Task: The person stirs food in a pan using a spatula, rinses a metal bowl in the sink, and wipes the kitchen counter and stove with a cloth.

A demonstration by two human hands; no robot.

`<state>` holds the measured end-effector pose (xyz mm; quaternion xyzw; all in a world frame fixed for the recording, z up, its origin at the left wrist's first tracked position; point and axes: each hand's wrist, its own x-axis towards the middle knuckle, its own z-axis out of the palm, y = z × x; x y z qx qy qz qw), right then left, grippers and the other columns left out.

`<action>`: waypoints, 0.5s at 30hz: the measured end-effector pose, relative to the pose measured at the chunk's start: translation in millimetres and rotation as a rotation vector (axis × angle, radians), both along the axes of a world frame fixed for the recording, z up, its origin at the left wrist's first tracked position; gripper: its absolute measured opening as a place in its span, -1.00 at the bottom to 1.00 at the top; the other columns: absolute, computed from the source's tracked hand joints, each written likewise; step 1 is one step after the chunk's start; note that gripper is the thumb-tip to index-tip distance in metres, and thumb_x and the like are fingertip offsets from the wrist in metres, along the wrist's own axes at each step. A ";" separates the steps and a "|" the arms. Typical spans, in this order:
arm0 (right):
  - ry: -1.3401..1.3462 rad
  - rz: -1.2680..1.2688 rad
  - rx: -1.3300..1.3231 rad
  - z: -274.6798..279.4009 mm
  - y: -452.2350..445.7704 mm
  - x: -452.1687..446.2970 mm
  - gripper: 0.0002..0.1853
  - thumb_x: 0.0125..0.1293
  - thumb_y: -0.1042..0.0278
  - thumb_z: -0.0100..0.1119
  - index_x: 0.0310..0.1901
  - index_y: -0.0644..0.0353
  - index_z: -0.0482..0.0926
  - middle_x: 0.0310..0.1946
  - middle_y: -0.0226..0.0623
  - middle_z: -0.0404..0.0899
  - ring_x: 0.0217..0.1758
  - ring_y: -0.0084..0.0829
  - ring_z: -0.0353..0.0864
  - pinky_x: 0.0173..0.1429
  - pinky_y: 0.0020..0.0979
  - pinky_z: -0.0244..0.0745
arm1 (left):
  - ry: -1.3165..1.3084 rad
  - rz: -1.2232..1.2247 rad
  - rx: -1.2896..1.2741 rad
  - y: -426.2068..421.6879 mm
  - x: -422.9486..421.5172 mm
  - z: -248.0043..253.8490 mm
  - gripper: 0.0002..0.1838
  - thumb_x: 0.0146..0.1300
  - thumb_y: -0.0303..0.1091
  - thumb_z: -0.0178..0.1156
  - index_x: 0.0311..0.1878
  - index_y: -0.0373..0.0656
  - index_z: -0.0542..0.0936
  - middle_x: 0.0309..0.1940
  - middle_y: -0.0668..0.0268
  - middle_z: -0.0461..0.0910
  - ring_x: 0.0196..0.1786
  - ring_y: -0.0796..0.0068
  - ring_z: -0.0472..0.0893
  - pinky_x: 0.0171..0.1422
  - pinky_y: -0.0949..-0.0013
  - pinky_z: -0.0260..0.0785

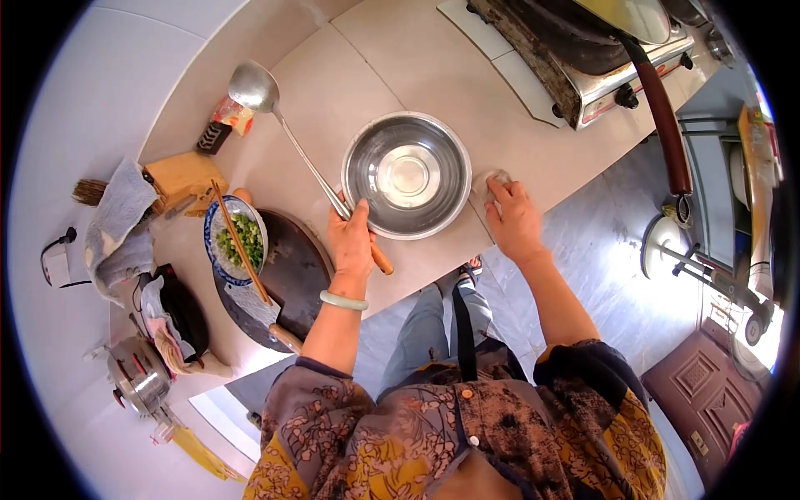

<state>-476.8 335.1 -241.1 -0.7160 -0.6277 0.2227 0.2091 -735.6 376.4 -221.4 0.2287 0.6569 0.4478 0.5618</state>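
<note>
Gripping a long-handled silver metal turner [253, 86] in the wrapped left hand [353, 240], left of the round shiny steel bowl [375, 158]; bunching a crumpled whitish cloth [482, 185] under the curled right hand [517, 218], right of the bowl. Could topple the bowl by swinging the turner carelessly.

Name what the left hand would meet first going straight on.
Besides the long-handled utensil it holds, the left hand would probably meet the metal bowl, though the hand's height is unclear.
</note>
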 end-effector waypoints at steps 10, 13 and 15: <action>0.046 0.212 -0.027 3.7 -52.8 -82.5 -0.59 0.10 0.42 0.14 0.06 0.06 0.50 -0.18 -0.19 0.44 -0.09 -0.11 0.49 -0.07 -0.18 0.50 | -0.010 0.006 0.008 -10.2 -10.5 1.5 -0.58 0.36 -0.26 0.11 0.21 -0.19 0.34 -0.36 0.40 0.47 -0.52 0.66 0.44 -0.59 0.57 0.17; 0.043 0.303 -0.078 -0.9 -72.0 -119.8 -0.61 0.12 0.44 0.06 0.04 0.03 0.53 -0.13 -0.19 0.46 -0.06 -0.09 0.49 -0.04 -0.18 0.51 | 0.057 0.001 0.001 -17.5 -13.6 15.3 -0.58 0.36 -0.25 0.12 0.22 -0.20 0.35 -0.23 0.36 0.50 -0.44 0.62 0.51 -0.58 0.57 0.17; 0.100 0.363 -0.109 2.3 -76.9 -139.9 -0.62 0.14 0.45 0.03 0.03 0.05 0.54 -0.07 -0.16 0.46 0.00 -0.09 0.49 0.00 -0.13 0.50 | 0.088 -0.006 0.003 -27.4 -18.4 24.4 -0.57 0.36 -0.25 0.13 0.22 -0.20 0.35 -0.16 0.34 0.50 -0.40 0.60 0.54 -0.58 0.57 0.16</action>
